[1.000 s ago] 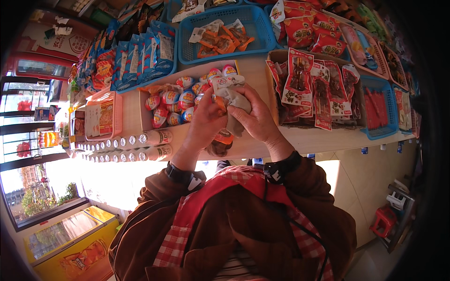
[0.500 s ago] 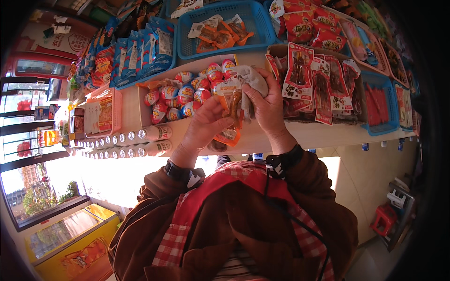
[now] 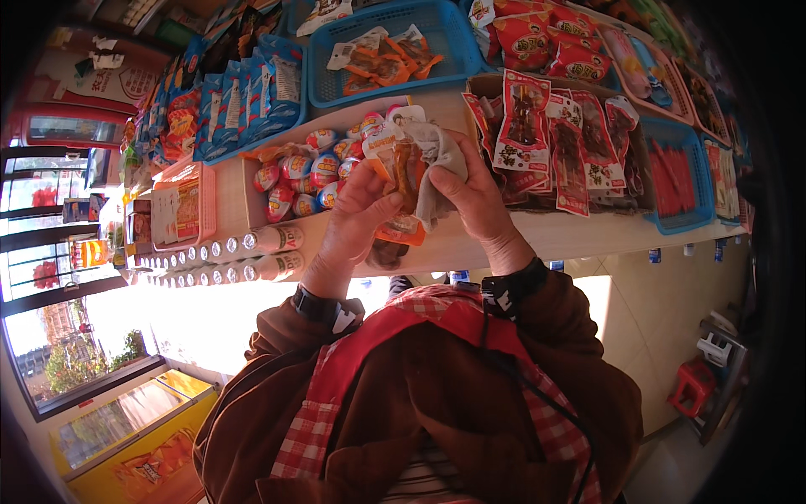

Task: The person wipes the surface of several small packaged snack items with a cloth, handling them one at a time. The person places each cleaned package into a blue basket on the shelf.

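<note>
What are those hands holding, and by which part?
The left hand holds the orange snack packet by its left edge; the right hand holds a grey cloth by its right side.

The head view looks steeply down from above (a wide fisheye). It faces the table closely, across its near edge.

The held snack pouch is formed of glossy plastic film; right of it, matt cloth is seen; beyond it, the basket is made of smooth plastic.
</note>
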### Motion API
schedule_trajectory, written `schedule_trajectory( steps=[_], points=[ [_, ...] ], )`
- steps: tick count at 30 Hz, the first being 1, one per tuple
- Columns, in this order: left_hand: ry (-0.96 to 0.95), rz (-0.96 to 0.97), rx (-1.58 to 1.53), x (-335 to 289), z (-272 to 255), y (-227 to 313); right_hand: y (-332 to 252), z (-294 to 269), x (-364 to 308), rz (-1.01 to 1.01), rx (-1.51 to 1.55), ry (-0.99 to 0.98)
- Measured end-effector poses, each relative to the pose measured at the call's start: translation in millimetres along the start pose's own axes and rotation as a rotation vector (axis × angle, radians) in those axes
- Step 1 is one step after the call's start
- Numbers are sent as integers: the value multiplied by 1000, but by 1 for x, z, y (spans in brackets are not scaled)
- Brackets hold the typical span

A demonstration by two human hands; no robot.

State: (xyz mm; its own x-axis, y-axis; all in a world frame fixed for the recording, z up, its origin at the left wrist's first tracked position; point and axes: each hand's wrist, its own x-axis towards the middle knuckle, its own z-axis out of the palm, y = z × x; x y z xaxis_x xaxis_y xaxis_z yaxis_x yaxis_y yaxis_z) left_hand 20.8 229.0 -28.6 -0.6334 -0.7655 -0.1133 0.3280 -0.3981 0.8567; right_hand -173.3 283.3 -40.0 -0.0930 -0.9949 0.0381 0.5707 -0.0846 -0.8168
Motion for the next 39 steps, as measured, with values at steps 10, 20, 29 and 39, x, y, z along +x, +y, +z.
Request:
schedule_trajectory(
  steps=[10,20,29,39],
  points=[
    [-55,-65,-54,-1,20,-2,-2,2,8,-303,-337,190],
    [-1,-84,-166,0,22,-2,-15,-18,11,-203,-86,363],
    [93,-147,-26,0,28,-6,-25,-6,3,-605,-1108,-184],
    [-206,-94,522,4,34,-5,-21,-28,30,-403,-732,269]
  ],
)
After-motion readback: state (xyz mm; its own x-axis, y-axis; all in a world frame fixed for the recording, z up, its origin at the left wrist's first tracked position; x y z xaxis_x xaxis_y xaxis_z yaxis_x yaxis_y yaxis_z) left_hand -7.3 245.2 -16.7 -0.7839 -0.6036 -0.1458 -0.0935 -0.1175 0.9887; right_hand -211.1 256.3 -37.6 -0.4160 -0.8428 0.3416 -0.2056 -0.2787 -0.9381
